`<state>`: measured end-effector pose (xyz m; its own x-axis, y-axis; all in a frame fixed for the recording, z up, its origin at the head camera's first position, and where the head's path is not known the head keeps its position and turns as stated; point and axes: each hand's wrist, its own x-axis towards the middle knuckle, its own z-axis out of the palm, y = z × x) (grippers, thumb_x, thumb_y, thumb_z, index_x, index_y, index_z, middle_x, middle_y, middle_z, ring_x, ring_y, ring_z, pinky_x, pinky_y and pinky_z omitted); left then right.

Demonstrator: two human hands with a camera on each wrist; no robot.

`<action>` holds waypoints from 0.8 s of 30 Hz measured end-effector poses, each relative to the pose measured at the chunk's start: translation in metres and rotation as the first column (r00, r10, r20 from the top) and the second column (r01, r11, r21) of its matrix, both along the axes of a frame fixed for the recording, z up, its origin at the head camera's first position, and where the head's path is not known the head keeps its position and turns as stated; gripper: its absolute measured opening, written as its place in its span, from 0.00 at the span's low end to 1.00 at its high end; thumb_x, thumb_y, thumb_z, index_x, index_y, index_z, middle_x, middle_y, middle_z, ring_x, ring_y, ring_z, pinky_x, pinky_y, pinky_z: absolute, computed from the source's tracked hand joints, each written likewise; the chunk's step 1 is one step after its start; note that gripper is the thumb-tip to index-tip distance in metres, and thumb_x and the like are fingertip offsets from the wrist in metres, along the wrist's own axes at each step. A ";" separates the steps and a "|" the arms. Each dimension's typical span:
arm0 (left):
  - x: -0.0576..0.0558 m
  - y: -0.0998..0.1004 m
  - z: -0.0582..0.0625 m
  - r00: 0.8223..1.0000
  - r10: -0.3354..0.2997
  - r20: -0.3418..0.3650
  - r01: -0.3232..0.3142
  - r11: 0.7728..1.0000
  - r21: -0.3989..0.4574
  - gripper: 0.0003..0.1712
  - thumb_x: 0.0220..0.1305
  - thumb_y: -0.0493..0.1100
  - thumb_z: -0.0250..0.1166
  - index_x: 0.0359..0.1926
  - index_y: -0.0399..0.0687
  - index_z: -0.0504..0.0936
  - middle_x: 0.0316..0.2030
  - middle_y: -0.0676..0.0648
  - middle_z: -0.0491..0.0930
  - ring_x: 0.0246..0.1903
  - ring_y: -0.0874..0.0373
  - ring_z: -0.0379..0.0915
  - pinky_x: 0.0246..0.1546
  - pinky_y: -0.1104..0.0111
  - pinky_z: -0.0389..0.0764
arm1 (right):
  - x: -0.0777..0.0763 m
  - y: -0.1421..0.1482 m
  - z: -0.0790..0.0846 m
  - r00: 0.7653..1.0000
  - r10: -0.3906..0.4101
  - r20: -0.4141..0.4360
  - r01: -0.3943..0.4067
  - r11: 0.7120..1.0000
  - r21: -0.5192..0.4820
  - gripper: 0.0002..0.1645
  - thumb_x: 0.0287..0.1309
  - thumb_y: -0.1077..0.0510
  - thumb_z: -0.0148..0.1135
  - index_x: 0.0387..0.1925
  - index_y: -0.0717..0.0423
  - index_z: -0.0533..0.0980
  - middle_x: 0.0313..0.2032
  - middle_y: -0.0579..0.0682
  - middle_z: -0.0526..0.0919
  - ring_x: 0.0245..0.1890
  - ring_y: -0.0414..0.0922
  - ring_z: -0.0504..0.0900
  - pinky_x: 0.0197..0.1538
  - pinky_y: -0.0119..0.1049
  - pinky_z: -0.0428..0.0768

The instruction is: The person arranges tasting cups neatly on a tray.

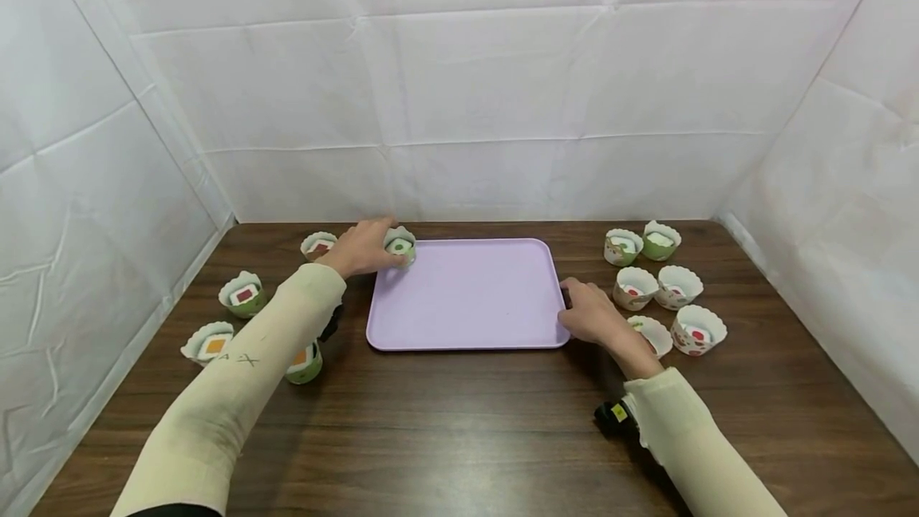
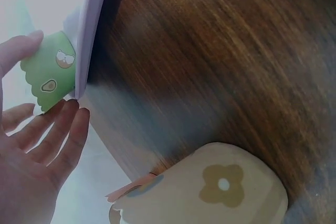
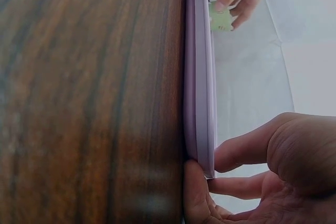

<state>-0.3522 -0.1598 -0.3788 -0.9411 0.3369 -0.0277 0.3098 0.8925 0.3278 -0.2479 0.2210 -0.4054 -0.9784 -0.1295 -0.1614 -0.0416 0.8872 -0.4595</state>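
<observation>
A pale purple tray (image 1: 467, 294) lies on the table. At its far left corner my left hand (image 1: 362, 247) holds a green scalloped paper baking cup (image 2: 55, 69) between thumb and fingers. The cup has small animal and avocado prints, and a white piece with a green centre shows inside. In the left wrist view its base is right at the tray's rim. My right hand (image 1: 590, 313) pinches the tray's right edge, thumb above the rim and fingers at its side and underside in the right wrist view.
On the left stand more cups holding white pieces with red (image 1: 246, 296) or orange (image 1: 214, 344) centres; one green cup (image 1: 305, 369) is partly behind my left forearm. Several cups (image 1: 696, 331) cluster right of the tray. White cloth walls (image 1: 488, 86) enclose the brown table (image 1: 445, 421).
</observation>
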 end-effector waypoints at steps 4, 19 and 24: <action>0.002 -0.003 0.002 1.000 -0.001 -0.007 0.001 1.000 0.030 0.49 0.63 0.63 0.66 0.76 0.41 0.64 0.69 0.36 0.73 0.66 0.38 0.71 0.66 0.42 0.77 | 0.000 -0.001 -0.001 1.000 -0.005 0.000 0.005 1.000 0.001 0.36 0.55 0.63 0.54 0.67 0.71 0.67 0.61 0.71 0.77 0.55 0.60 0.74 0.57 0.55 0.80; 0.004 -0.044 0.030 0.994 0.113 -0.010 -0.107 0.964 0.243 0.51 0.75 0.74 0.38 0.78 0.36 0.59 0.69 0.32 0.70 0.67 0.36 0.68 0.69 0.40 0.73 | 0.002 -0.001 0.002 1.000 -0.029 0.010 0.029 1.000 0.005 0.31 0.55 0.62 0.56 0.61 0.69 0.69 0.51 0.67 0.80 0.44 0.57 0.78 0.43 0.45 0.82; 0.005 -0.063 0.037 0.987 0.162 -0.005 -0.155 0.954 0.258 0.49 0.76 0.72 0.38 0.77 0.35 0.59 0.68 0.31 0.69 0.66 0.35 0.68 0.69 0.39 0.72 | 0.004 -0.001 0.003 0.999 -0.036 0.033 0.036 0.999 0.005 0.31 0.55 0.62 0.56 0.61 0.70 0.68 0.50 0.68 0.80 0.43 0.57 0.78 0.41 0.43 0.81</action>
